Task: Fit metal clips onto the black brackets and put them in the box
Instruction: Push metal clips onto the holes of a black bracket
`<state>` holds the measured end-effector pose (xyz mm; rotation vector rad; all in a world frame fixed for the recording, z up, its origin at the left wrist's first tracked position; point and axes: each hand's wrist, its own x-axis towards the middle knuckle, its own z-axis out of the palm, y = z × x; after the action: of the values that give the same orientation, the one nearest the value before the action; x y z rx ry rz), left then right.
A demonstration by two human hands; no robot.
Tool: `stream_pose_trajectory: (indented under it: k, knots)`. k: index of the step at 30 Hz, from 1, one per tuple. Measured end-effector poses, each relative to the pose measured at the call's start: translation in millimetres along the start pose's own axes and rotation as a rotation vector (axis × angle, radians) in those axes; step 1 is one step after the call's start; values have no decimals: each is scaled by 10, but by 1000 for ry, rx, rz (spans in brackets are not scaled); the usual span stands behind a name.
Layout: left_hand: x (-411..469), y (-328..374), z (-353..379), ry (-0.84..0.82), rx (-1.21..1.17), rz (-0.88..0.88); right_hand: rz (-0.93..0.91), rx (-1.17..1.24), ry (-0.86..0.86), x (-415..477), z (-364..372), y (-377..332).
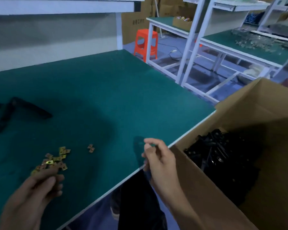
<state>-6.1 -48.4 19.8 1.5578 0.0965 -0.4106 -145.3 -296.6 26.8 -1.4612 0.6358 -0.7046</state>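
Brass-coloured metal clips (53,161) are seen scattered in a small heap on the green tabletop (106,90), near its front edge, with a lone clip (91,148) lying just apart to the right. The left hand (35,193) is held at the near side of the heap, its fingers curled and touching the nearest clips; whether any clip is gripped cannot be told through the blur. The right hand (158,160) is held over the tabletop's right edge, beside the cardboard box (264,100), with forefinger and thumb bent toward each other and the other fingers curled; whether anything is pinched between them cannot be told. The open box is shown standing against the tabletop's right side, and black brackets (223,156) are piled inside it. Loose brackets (15,112), dark and blurred, are laid on the tabletop well to the left, apart from the clips. An orange plastic stool (145,44) is seen on the floor beyond the tabletop, beside white-framed workbenches (223,39).
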Motion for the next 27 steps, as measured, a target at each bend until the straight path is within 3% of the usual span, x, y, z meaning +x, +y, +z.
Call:
stream_pose_trajectory:
  k: [5, 8, 13, 17, 21, 23, 27]
  knots:
    - [189, 456, -23, 77, 229, 309, -149, -129, -440, -219, 894, 17]
    - [614, 716, -166, 187, 453, 410, -283, -235, -599, -320, 1235, 119]
    - [1287, 841, -276, 233, 719, 368, -376, -375, -514, -336, 1335, 201]
    - [1752, 906, -58, 136, 962, 391, -380, -398, -461, -324, 1356, 206]
    - [2042, 843, 129, 32, 1207, 166, -362, -403, -449, -301, 1369, 209]
    - [2063, 788, 154, 82, 1211, 182, -363, -422, -452, -292, 1369, 215]
    - [1960, 748, 111, 221, 925, 370, -365, -437, -459, -280, 1369, 220]
